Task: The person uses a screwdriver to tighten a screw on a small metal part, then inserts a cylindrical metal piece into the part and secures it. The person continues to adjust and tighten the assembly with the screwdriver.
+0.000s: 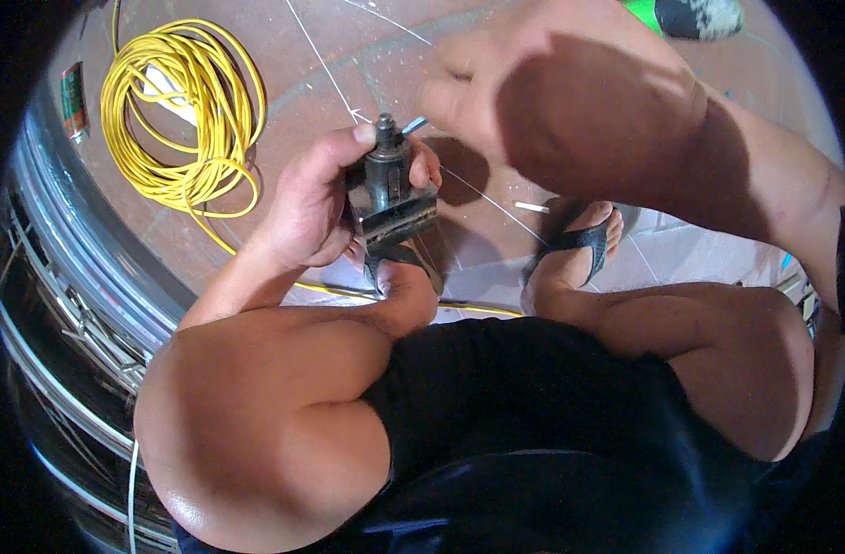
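The dark metal fixture of stepped cylinder and rectangular block [388, 180] is held above reddish-brown tiled floor [298, 88], which extends beyond it; a coiled yellow cable [125, 129] bounds that space at the fixture's left, two sandalled feet [575, 268] its near side. The left hand [307, 198] clasps the fixture, thumb near its top; the right hand [547, 102], raised at its right, back uppermost, pinches a slim, bluish-grey-tipped tool [415, 126] by its upper end, contact indiscernible. The fixture's long axis points away from the body, cylinder foremost.
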The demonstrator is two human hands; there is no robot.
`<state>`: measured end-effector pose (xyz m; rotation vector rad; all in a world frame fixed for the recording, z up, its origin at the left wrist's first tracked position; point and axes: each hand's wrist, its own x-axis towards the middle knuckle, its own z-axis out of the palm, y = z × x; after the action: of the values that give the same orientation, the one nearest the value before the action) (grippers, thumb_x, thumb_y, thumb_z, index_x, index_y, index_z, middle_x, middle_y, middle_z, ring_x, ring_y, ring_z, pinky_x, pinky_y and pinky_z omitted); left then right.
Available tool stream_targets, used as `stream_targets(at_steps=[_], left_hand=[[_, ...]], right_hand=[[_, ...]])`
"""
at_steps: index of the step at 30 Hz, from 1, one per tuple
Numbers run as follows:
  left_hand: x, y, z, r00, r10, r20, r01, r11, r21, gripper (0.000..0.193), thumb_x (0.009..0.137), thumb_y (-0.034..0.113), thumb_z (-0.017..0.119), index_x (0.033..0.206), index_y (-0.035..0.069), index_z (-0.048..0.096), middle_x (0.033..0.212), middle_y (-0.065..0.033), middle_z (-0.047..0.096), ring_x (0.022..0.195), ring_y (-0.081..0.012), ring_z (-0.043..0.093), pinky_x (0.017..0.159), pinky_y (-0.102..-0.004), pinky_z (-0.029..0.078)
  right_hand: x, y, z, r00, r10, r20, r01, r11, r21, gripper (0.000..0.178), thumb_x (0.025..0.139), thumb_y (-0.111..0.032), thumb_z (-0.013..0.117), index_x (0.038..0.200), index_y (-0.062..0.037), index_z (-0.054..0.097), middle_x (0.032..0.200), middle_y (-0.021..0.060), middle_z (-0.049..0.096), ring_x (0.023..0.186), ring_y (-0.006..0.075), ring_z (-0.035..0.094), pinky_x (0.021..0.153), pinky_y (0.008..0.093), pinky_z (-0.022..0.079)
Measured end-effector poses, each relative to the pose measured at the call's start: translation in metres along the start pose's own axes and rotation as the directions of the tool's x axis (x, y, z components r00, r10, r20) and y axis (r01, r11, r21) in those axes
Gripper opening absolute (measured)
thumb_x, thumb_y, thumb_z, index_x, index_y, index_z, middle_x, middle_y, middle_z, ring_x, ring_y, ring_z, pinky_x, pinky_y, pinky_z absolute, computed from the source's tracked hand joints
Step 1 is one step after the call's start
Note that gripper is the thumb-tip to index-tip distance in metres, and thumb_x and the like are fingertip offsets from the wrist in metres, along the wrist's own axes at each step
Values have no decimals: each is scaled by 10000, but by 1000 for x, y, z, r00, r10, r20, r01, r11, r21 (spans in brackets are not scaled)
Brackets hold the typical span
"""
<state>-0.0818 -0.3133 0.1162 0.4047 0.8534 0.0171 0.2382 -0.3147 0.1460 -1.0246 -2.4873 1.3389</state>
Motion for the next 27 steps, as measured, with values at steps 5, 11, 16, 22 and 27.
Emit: stream_targets(at_steps=[5, 11, 16, 22, 27], left_hand=[[12, -4, -16, 926, 244, 287, -222, 969, -108, 645, 1055, 554, 483, 1024, -45, 720, 1137, -230, 688, 1039, -309, 715, 956, -413, 597], [10, 1, -23, 880, 316, 354, -344, 939, 17, 652, 961, 567, 545, 975, -42, 779, 1130, -283, 730, 1017, -303, 690, 947, -384, 545], [12, 3, -21, 860, 351, 371, -368, 929, -25, 665, 933, 585, 595, 966, -48, 797, 1132, -271, 729, 1028, -294, 692, 950, -375, 540], [8, 11, -24, 876, 287, 388, -345, 934, 89, 668, 932, 592, 627, 973, -51, 807, 1147, -244, 731, 1036, -287, 690, 953, -379, 529], [5, 12, -24, 878, 314, 361, -412, 880, 235, 608, 970, 528, 616, 981, -52, 800, 1125, -206, 739, 1033, -273, 691, 949, -384, 524]], right_hand=[[-13, 62, 48, 905, 255, -340, -275, 961, -13, 268, 1082, -261, 687, 1163, -35, 804, 1016, 211, 802, 973, 415, 780, 885, 487, 616], [-64, 118, 99, 759, 383, -527, -485, 872, -65, 321, 1012, -172, 759, 1297, -37, 697, 1215, 200, 699, 1166, 431, 682, 1022, 518, 562], [-116, 113, 117, 700, 556, -450, -674, 722, -156, 356, 1004, -171, 770, 1312, -47, 644, 1264, 171, 657, 1195, 436, 646, 1018, 545, 540], [-159, 120, 126, 709, 574, -410, -659, 746, -96, 220, 1073, -196, 705, 1226, -39, 677, 1167, 185, 687, 1061, 418, 670, 925, 494, 564], [-144, 96, 90, 587, 799, -131, -578, 527, 623, 239, 1142, -247, 667, 1261, -44, 709, 1055, 50, 709, 934, 168, 673, 844, 327, 559]])
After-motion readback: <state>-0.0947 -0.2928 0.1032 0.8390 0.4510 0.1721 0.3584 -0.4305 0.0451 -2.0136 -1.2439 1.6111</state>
